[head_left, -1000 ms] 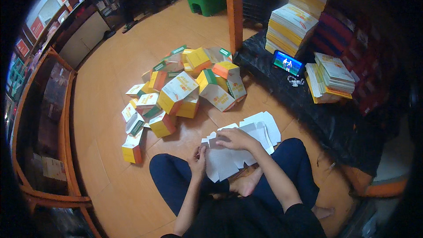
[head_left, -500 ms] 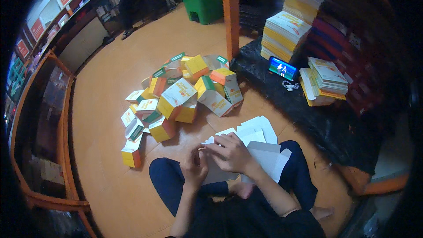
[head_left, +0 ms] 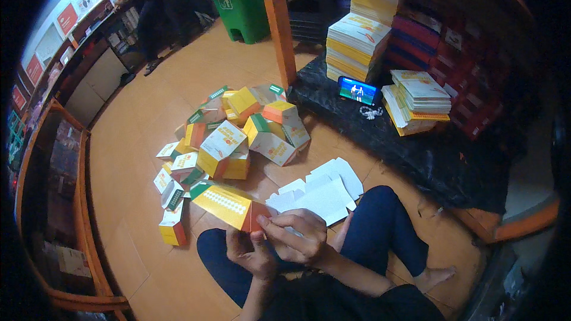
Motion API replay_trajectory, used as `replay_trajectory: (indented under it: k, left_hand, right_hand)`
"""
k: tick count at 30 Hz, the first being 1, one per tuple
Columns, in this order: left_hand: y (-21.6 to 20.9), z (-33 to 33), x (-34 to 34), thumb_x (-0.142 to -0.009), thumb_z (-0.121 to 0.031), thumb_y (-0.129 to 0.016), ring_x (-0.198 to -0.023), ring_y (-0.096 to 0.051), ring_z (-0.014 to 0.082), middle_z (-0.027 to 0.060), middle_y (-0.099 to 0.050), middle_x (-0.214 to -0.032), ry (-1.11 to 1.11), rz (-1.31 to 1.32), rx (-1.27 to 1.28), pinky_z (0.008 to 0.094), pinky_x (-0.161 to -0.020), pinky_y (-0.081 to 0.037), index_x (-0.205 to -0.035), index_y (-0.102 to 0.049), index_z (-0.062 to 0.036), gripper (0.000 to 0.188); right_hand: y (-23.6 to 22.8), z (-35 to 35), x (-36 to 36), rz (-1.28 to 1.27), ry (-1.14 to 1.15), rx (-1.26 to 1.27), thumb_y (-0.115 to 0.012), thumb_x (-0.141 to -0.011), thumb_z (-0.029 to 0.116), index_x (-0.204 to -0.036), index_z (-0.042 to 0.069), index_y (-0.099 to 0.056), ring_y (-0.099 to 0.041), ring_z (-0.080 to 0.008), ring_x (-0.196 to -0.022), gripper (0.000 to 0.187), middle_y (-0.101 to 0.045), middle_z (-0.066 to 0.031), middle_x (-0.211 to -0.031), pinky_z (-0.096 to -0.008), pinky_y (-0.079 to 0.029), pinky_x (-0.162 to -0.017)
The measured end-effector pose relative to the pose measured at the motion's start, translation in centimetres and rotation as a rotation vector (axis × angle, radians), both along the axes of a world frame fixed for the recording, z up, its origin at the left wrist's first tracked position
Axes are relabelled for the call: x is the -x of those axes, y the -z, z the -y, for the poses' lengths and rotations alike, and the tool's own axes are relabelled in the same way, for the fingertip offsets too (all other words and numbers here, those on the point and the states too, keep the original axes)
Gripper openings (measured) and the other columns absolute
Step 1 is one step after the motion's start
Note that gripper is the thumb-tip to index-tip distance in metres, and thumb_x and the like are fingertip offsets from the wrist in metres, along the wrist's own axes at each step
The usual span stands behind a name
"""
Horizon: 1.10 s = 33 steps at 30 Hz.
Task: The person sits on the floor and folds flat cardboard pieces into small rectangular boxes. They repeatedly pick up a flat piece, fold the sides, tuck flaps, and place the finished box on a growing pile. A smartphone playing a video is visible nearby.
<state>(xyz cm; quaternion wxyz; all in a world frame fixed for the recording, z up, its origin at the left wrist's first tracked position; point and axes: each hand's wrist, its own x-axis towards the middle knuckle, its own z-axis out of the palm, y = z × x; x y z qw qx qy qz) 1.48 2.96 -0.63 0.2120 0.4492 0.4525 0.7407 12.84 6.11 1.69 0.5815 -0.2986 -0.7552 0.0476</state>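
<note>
Between my hands, over my crossed legs, is a cardboard carton (head_left: 223, 202) with yellow, green and orange faces showing, tilted with its green end pointing away to the left. My left hand (head_left: 253, 254) grips its near orange end from below, thumb against the edge. My right hand (head_left: 302, 235) pinches the same end from the right, fingers bent. Unfolded white carton blanks (head_left: 324, 193) lie stacked on the floor just beyond my right hand. A heap of folded cartons (head_left: 223, 142) in white, yellow, orange and green spreads over the floor ahead.
At right, a low platform covered in black plastic (head_left: 410, 163) bears tall stacks of flat cartons (head_left: 357, 41), a smaller stack (head_left: 419, 98) and a lit phone (head_left: 358, 91). An orange post (head_left: 276, 24) and green bin (head_left: 238, 6) stand behind. A person (head_left: 146, 6) bends over the far-left counter.
The carton in my hands now shows its coloured faces and extends to the left; before, white sheet material was at my fingers. The camera view has shifted, bringing the bent-over person further into view.
</note>
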Motion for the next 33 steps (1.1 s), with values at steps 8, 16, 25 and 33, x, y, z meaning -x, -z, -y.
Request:
replay_trajectory:
  k: [8, 16, 25, 33]
  left_hand:
    - [0.1, 0.7, 1.6, -0.087, -0.005, -0.076, -0.089, -0.067, 0.0152, 0.0080, -0.071, -0.096, 0.077, 0.172, -0.054, 0.0279, -0.083, -0.051, -0.101, -0.068, 0.0016, 0.017]
    - [-1.0, 1.9, 0.9, -0.090, -0.005, -0.071, -0.095, -0.069, 0.0213, 0.0159, -0.072, -0.105, 0.032, -0.125, 0.057, 0.0302, -0.086, -0.051, -0.107, -0.073, 0.0052, 0.021]
    - [-0.6, 1.6, 2.1, -0.090, -0.001, -0.068, -0.086, -0.063, 0.0151, 0.0074, -0.067, -0.096, 0.064, 0.050, 0.048, 0.0274, -0.080, -0.050, -0.102, -0.066, 0.0034, 0.012]
    - [-0.9, 1.9, 1.0, -0.094, -0.019, -0.068, -0.102, -0.065, 0.0230, 0.0180, -0.067, -0.117, -0.097, -0.126, 0.240, 0.0340, -0.094, -0.049, -0.121, -0.069, 0.0040, 0.036]
  right_hand:
    - [-2.5, 0.5, -1.1, -0.158, -0.296, 0.113, -0.080, -0.076, 0.007, -0.103, 0.008, -0.073, -0.064, -0.0196, -0.076, 0.028, -0.064, -0.0042, -0.092, -0.0331, -0.055, -0.067]
    - [-1.7, 0.4, -0.7, -0.216, -0.107, 0.089, -0.083, -0.076, 0.005, -0.092, 0.006, -0.074, -0.065, -0.0196, -0.070, 0.018, -0.065, -0.0073, -0.083, -0.0299, -0.053, -0.060]
    - [-1.9, 0.4, -0.6, -0.069, -0.226, 0.179, -0.075, -0.079, 0.001, -0.102, 0.003, -0.069, -0.066, -0.0268, -0.089, 0.024, -0.063, -0.0123, -0.104, -0.0355, -0.057, -0.074]
    - [0.2, -0.6, 1.3, 0.123, -0.217, 0.146, -0.059, -0.085, -0.001, -0.138, 0.007, -0.044, -0.056, -0.0433, -0.126, 0.056, -0.044, -0.0233, -0.149, -0.0493, -0.049, -0.104]
